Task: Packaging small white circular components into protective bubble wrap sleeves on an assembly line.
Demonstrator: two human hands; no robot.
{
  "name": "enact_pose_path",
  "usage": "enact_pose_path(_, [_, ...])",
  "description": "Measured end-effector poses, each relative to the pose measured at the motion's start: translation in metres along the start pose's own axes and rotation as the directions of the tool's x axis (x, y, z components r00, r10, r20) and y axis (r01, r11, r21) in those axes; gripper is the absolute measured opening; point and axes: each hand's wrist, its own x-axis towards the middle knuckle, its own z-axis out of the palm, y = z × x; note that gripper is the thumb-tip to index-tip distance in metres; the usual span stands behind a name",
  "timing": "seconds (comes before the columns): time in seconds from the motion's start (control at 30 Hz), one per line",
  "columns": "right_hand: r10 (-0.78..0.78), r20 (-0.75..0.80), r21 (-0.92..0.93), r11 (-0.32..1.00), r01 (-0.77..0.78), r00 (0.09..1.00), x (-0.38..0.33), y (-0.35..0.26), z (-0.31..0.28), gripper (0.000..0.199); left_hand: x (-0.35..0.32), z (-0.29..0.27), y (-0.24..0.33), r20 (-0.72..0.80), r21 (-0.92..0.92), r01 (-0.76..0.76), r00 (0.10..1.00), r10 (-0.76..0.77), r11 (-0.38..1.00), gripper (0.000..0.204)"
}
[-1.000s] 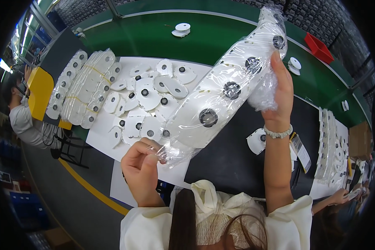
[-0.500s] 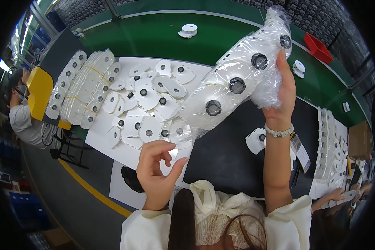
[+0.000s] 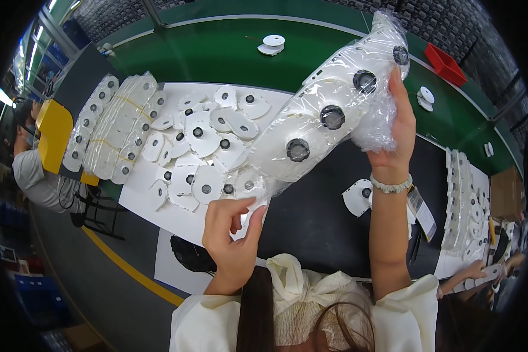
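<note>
A long clear plastic bag (image 3: 317,105) slants from upper right to lower left in front of me. Inside lies a row of white rounded pieces with dark round centres. My right hand (image 3: 398,126) grips the bag near its upper end, the crinkled plastic bunched against the palm; part of the fingers is hidden behind it. At the bag's lower left end, my left hand (image 3: 232,234) has thumb and forefinger close together, pinching the edge of the plastic. Just beyond, loose white pieces (image 3: 200,138) of the same kind lie overlapping on a white sheet (image 3: 136,196).
Bundled stacks (image 3: 108,132) stand at the left beside a yellow-edged machine (image 3: 54,135). A black mat (image 3: 311,229) carries a loose piece (image 3: 358,196). Behind runs a green conveyor (image 3: 217,50) with a red bin (image 3: 444,64) beyond. Other people sit at left and right.
My left hand has moved up and right to the bag's lower end, and its thumb and forefinger have closed on the plastic. The right hand keeps its grip.
</note>
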Motion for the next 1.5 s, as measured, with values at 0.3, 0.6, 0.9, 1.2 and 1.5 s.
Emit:
enact_pose_path(0.3, [-0.021, -0.009, -0.012, 1.000, 0.021, 1.000, 0.000, 0.002, -0.001, 0.035, -0.012, 0.003, 0.006, -0.103, 0.147, -0.343, 0.928, 0.359, 0.928, 0.023])
enact_pose_path(0.6, [-0.060, -0.105, 0.028, 0.998, 0.063, 0.993, -0.011, 0.006, 0.009, 0.033, -0.020, 0.007, 0.004, -0.069, 0.022, -0.486, 0.871, 0.486, 0.874, 0.029])
enact_pose_path(0.9, [-0.129, -0.103, -0.059, 0.991, 0.123, 0.986, -0.019, 0.006, 0.017, 0.034, -0.023, 0.007, 0.008, -0.023, 0.122, -0.645, 0.758, 0.651, 0.755, 0.024])
enact_pose_path(1.2, [-0.159, -0.120, -0.030, 0.987, 0.157, 0.980, -0.015, 0.010, 0.016, 0.033, -0.021, 0.004, 0.012, 0.096, -0.093, -0.387, 0.914, 0.395, 0.917, 0.023])
enact_pose_path(1.5, [-0.171, -0.118, -0.073, 0.984, 0.164, 0.978, -0.014, 0.009, 0.014, 0.034, -0.013, 0.001, 0.009, 0.089, 0.070, -0.452, 0.891, 0.446, 0.889, 0.023])
